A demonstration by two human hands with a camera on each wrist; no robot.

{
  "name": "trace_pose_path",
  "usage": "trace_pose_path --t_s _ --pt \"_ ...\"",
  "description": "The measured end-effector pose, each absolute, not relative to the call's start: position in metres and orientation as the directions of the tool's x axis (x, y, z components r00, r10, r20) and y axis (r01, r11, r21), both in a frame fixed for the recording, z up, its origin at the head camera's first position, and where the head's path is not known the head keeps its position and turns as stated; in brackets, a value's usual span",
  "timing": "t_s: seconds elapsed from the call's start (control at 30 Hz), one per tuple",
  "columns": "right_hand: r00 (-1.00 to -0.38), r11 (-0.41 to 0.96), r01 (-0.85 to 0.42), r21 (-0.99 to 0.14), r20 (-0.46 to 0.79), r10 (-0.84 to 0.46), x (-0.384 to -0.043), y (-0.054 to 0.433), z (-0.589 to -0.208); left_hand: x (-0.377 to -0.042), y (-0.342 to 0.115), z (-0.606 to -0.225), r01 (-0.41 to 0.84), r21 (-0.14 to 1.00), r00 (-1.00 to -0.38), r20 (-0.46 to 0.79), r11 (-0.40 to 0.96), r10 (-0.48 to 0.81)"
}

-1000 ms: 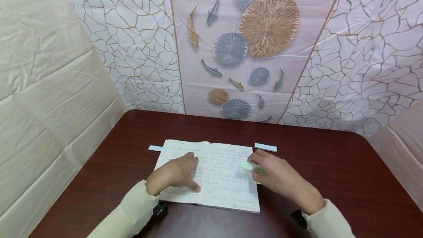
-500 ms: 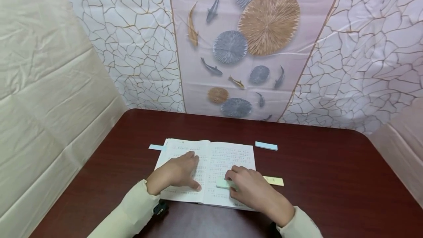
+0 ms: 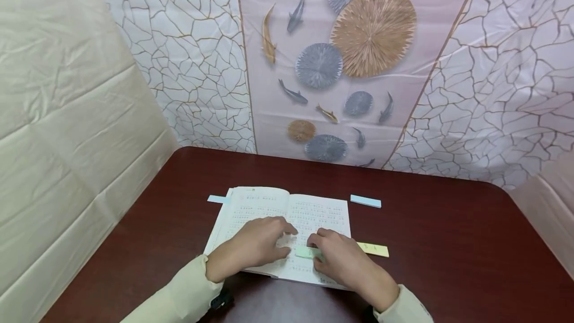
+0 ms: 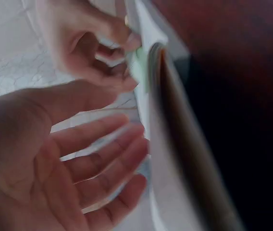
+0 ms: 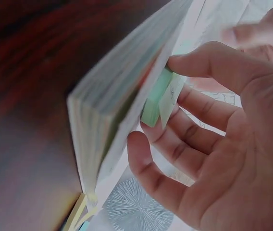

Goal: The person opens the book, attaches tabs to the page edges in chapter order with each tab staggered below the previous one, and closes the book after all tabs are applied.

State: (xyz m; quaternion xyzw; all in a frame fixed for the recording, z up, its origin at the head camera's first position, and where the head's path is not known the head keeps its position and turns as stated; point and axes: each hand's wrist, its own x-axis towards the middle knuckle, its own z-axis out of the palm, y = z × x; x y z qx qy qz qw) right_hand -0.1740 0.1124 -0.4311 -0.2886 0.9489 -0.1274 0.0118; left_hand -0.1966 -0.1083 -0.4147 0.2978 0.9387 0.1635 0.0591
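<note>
An open book (image 3: 269, 208) lies on the dark red table (image 3: 448, 243). My left hand (image 3: 281, 233) rests flat on the pages near the spine, fingers loosely straight and reaching toward the right hand; the left wrist view shows its open palm (image 4: 98, 163) beside the book's edge (image 4: 175, 144). My right hand (image 3: 316, 249) pinches a small green sticky pad (image 3: 306, 252) against the lower right page. In the right wrist view the thumb and fingers hold that green pad (image 5: 156, 96) by the page block (image 5: 122, 91).
A yellow sticky strip (image 3: 375, 249) lies on the table just right of the book, also visible as the yellow strip (image 5: 76, 214). A blue strip (image 3: 365, 201) lies beyond the book's top right corner, and a blue tab (image 3: 217, 199) sticks out at its top left. Curtain walls enclose the table.
The right hand carried the green pad from the right page's outer edge down toward the spine. The left hand then slid right across the pages until its fingertips neared the pad.
</note>
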Motion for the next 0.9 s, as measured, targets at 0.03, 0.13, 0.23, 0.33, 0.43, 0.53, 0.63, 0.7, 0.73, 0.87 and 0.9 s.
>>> trace_pose_path --t_s 0.03,0.13,0.23,0.33,0.43,0.53,0.63,0.7,0.73,0.87,0.9 --pt "-0.830 0.799 -0.550 -0.241 0.057 -0.554 -0.174 0.112 -0.432 -0.196 -0.106 -0.417 0.536 0.373 -0.818 0.007 0.758 0.575" --pt "-0.821 0.791 -0.567 -0.231 0.074 -0.567 -0.174 0.112 -0.433 -0.196 -0.102 -0.427 0.533 0.389 -0.828 0.058 0.752 0.557" --pt "-0.810 0.780 -0.583 -0.228 0.093 -0.578 -0.175 0.111 -0.434 -0.196 -0.098 -0.435 0.558 0.335 -0.823 0.107 0.759 0.558" --pt "-0.797 0.769 -0.602 -0.213 0.122 -0.591 -0.173 0.111 -0.435 -0.196 -0.096 -0.438 0.585 0.267 -0.810 0.143 0.766 0.569" --pt "-0.782 0.767 -0.623 -0.156 0.168 -0.601 -0.171 0.110 -0.436 -0.194 -0.094 -0.437 0.600 0.216 -0.800 0.165 0.770 0.577" --pt "-0.775 0.775 -0.624 -0.099 0.202 -0.599 -0.168 0.109 -0.435 -0.193 -0.092 -0.436 0.597 0.202 -0.802 0.167 0.776 0.574" --pt "-0.807 0.790 -0.589 -0.172 0.172 -0.564 -0.166 0.105 -0.432 -0.193 -0.091 -0.435 0.589 0.211 -0.808 0.156 0.780 0.567" --pt "-0.852 0.801 -0.521 -0.294 0.119 -0.511 -0.166 0.102 -0.429 -0.194 -0.090 -0.435 0.590 0.216 -0.808 0.151 0.778 0.570" --pt "-0.875 0.804 -0.474 -0.358 0.088 -0.476 -0.166 0.100 -0.428 -0.194 -0.090 -0.435 0.591 0.216 -0.807 0.149 0.777 0.572" --pt "-0.938 0.815 -0.314 -0.487 0.025 -0.346 -0.170 0.095 -0.428 -0.196 -0.090 -0.435 0.600 0.220 -0.800 0.140 0.769 0.583" --pt "-0.945 0.819 -0.296 -0.491 0.024 -0.327 -0.171 0.094 -0.428 -0.197 -0.091 -0.435 0.600 0.227 -0.800 0.136 0.767 0.585"
